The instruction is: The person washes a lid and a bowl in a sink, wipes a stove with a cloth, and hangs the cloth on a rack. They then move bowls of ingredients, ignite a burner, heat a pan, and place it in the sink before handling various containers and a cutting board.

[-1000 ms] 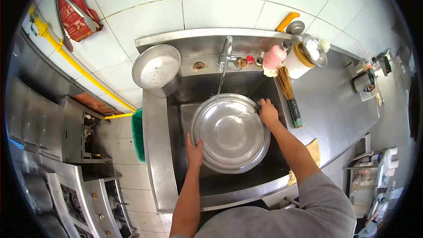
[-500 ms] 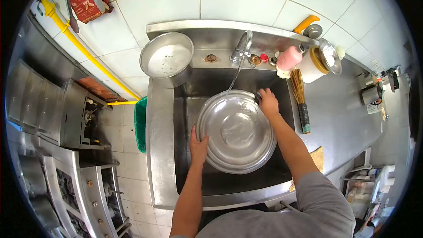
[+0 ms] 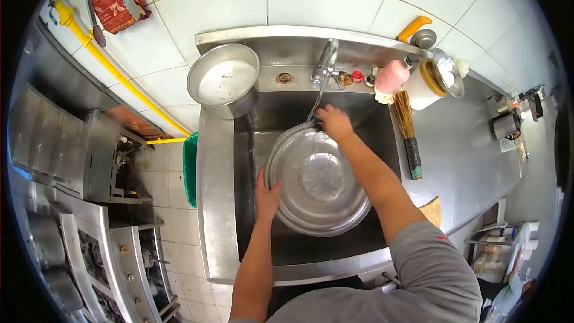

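A wide, round metal basin (image 3: 287, 191) sits in the sink, wet inside. My left hand (image 3: 267, 196) grips its left rim, thumb on the inner side and fingers outside. At the far rim, my right hand (image 3: 335, 122) is closed on a small dark scouring pad (image 3: 315, 121), mostly hidden under the fingers and pressed to the metal. Water runs from the faucet (image 3: 326, 64) down beside the right fingertips into the basin.
A metal pot (image 3: 230, 109) with foamy white contents stands at the sink's back left corner. On the right are a pink bottle (image 3: 392, 76), a stick brush (image 3: 409, 125), a white tub (image 3: 424, 93) and a tan cloth (image 3: 431, 212). The sink (image 3: 317, 252) surrounds the basin.
My right hand has slid left along the far rim, from the upper right side to beside the water stream, carrying the scouring pad. My left hand keeps its hold on the left rim.
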Motion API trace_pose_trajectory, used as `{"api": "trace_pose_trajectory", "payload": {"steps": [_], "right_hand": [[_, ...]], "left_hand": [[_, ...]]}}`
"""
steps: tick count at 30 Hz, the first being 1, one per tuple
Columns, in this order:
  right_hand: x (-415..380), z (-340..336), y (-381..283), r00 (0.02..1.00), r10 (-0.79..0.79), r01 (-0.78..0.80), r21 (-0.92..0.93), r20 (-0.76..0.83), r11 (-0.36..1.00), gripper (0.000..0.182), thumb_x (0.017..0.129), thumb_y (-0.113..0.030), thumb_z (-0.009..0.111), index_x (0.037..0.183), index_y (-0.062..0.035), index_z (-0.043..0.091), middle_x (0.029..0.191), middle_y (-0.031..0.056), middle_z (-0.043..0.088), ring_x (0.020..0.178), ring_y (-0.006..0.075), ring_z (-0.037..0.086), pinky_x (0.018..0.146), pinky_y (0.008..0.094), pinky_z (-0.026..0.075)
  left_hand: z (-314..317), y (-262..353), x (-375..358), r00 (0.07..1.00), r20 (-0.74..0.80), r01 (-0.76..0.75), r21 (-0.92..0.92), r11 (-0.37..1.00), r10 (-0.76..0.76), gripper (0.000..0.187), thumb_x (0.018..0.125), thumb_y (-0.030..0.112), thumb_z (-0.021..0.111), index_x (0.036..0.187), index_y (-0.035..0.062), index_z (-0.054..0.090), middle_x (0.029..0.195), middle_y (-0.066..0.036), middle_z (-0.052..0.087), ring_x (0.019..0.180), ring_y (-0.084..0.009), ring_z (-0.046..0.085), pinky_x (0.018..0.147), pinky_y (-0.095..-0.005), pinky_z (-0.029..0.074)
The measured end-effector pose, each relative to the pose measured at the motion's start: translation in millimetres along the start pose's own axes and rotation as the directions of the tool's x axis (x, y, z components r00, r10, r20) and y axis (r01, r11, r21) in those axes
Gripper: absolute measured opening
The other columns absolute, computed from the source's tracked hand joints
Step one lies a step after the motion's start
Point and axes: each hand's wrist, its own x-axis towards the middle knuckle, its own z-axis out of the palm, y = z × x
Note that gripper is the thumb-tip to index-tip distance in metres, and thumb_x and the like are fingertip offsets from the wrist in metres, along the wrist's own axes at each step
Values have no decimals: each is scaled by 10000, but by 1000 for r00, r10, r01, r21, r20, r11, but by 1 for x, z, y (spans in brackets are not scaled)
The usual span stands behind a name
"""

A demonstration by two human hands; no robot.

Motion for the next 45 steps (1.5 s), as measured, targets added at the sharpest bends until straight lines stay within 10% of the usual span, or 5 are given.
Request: {"api": "trace_pose_trajectory", "payload": {"steps": [16,30,39,42,45], "right_hand": [[-231,-90,-14,922,367,-385,215,122,898,434,730,-42,663,1146,-81,547,1089,151,531,1031,362,552,930,432,440],[108,-175,-172,939,176,169,844,-295,510,606,828,-339,692,1281,14,498,1248,197,557,1155,303,534,984,344,414],[47,-75,-59,947,157,-89,700,279,-709,145,926,-196,548,1015,-86,579,689,-3,519,597,121,548,496,233,451],[45,-113,-57,980,-92,-191,698,177,-690,102,893,-178,562,907,-78,576,654,22,511,556,149,530,484,279,450],[28,-146,-77,946,151,168,834,-287,526,127,826,-155,584,788,-47,529,640,57,503,565,180,521,522,331,441]], "left_hand": [[11,-14,-13,989,-148,10,43,999,-4,664,844,118,636,1415,-23,326,1344,-230,483,1233,-300,482,1039,-353,353],[-11,-13,-32,976,-74,210,119,970,-202,497,951,295,529,1364,34,437,1289,-203,520,1177,-291,518,971,-365,414],[19,53,18,921,-92,-372,83,924,379,254,935,220,565,1106,38,614,1015,-66,581,889,-170,568,787,-340,489],[68,103,44,982,171,-33,-247,968,77,257,935,256,557,1113,74,595,988,-46,591,853,-160,576,718,-320,488],[109,110,91,878,443,134,-591,795,181,298,912,367,581,1059,108,605,959,-25,600,818,-124,575,653,-277,461]]}}
